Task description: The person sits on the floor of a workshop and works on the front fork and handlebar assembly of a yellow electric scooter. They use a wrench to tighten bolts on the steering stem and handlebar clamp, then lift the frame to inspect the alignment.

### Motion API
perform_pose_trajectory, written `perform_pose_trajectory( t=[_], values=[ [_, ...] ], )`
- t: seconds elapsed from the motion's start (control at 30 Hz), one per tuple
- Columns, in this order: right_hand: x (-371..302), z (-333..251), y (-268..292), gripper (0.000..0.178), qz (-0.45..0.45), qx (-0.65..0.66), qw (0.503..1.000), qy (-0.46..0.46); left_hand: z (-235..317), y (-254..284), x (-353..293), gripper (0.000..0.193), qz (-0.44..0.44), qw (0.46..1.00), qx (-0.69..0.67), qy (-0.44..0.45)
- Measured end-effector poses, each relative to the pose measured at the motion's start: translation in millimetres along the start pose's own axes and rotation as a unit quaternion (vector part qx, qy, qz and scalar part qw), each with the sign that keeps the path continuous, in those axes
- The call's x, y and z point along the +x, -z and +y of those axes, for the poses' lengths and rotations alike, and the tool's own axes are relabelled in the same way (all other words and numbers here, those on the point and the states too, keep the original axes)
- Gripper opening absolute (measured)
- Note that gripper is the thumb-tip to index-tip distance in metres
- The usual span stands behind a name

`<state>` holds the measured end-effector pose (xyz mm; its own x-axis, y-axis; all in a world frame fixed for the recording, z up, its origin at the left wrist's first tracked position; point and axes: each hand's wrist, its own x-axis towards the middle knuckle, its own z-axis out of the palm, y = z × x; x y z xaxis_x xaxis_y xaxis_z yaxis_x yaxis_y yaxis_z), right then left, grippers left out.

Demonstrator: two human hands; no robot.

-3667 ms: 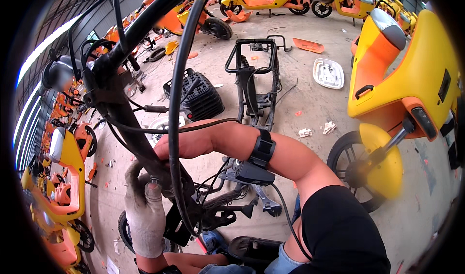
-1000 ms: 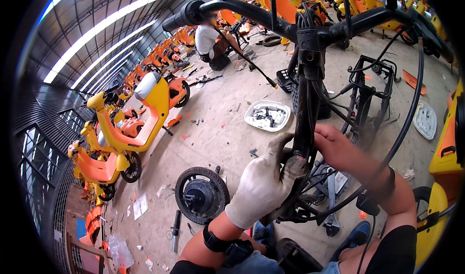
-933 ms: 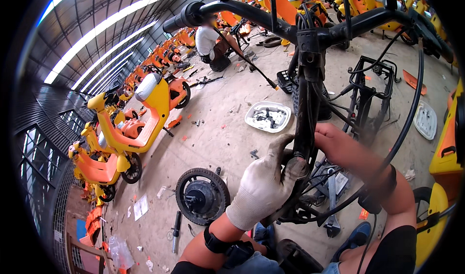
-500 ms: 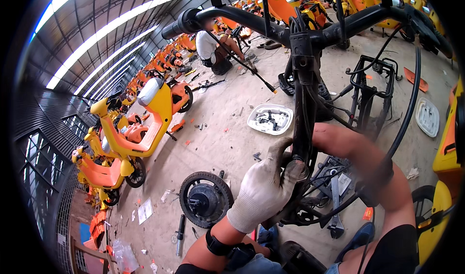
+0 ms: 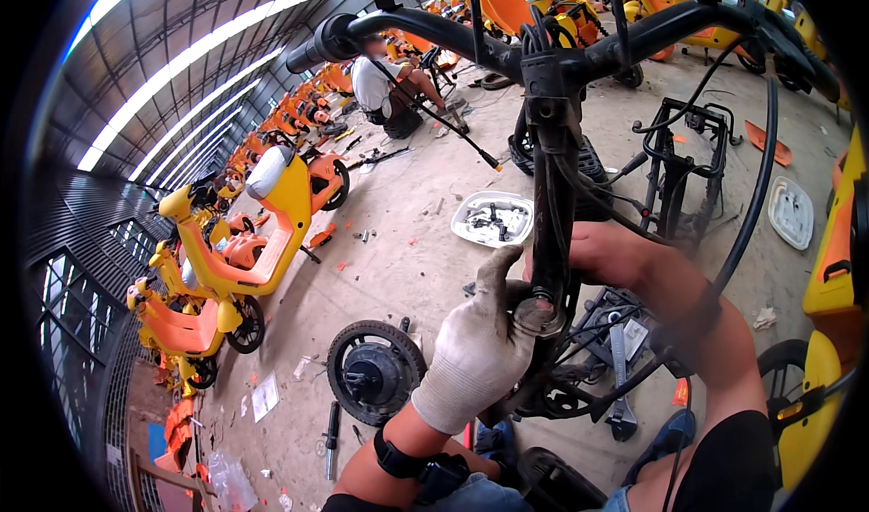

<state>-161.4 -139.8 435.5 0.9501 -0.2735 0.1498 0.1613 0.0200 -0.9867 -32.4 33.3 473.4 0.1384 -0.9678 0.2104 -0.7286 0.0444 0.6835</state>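
Observation:
A black steering column (image 5: pixel 553 186) with wide handlebars (image 5: pixel 444 34) stands upright in front of me. My left hand (image 5: pixel 480 349), in a white knitted glove, is closed around the column's lower part. Its thumb points up along the tube, and the other fingertips are partly hidden. Beside those fingers a round metal collar (image 5: pixel 540 315) shows at the column's foot. My bare right hand (image 5: pixel 597 251) reaches in from the right, behind the column and against it; its fingers are hidden. Black cables (image 5: pixel 759 177) hang from the handlebar over my right forearm.
A wheel with a hub motor (image 5: pixel 376 372) lies left of my glove, near a shock absorber (image 5: pixel 332 440). White trays of small parts (image 5: pixel 493 219) sit on the floor. Yellow-orange scooters (image 5: pixel 272 231) line the left. A bare frame (image 5: pixel 683 168) stands right; a person (image 5: pixel 385 91) crouches farther off.
The handlebars and column have shifted slightly left in view, along with the surroundings. My left fingers have moved off the metal collar, which now shows more fully. My right hand stays behind the column.

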Motion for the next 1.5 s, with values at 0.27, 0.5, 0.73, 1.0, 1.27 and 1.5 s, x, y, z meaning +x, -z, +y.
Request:
perform_pose_trajectory(
  t=[0.27, 0.5, 0.73, 1.0, 1.27, 1.5],
  values=[
    [0, 14, 11, 0.028, -0.011, -0.214, 0.97, 0.118, 1, 1, 3, 0.055, -0.015, 1.0, -0.005, 0.001],
    [-3, 0, 4, 0.033, -0.011, -0.127, 0.991, 0.04, 10, 2, 1, 0.053, -0.001, 0.999, 0.028, -0.015],
    [-1, -2, -1, 0.03, 0.006, -0.075, 0.997, 0.027, 7, 3, 1, 0.054, -0.004, 1.0, 0.016, -0.01],
    [1, -13, 0, 0.027, 0.04, -0.061, 0.99, -0.118, 7, 3, 1, 0.064, 0.02, 0.999, 0.019, -0.017],
    [-2, -2, 6, 0.02, -0.021, -0.247, 0.967, 0.059, 3, 4, 2, 0.065, 0.002, 0.999, 0.041, -0.029],
    [-11, 10, 9, 0.029, -0.003, -0.372, 0.909, 0.19, 7, 6, 1, 0.065, -0.002, 0.999, 0.04, -0.021]
  ],
)
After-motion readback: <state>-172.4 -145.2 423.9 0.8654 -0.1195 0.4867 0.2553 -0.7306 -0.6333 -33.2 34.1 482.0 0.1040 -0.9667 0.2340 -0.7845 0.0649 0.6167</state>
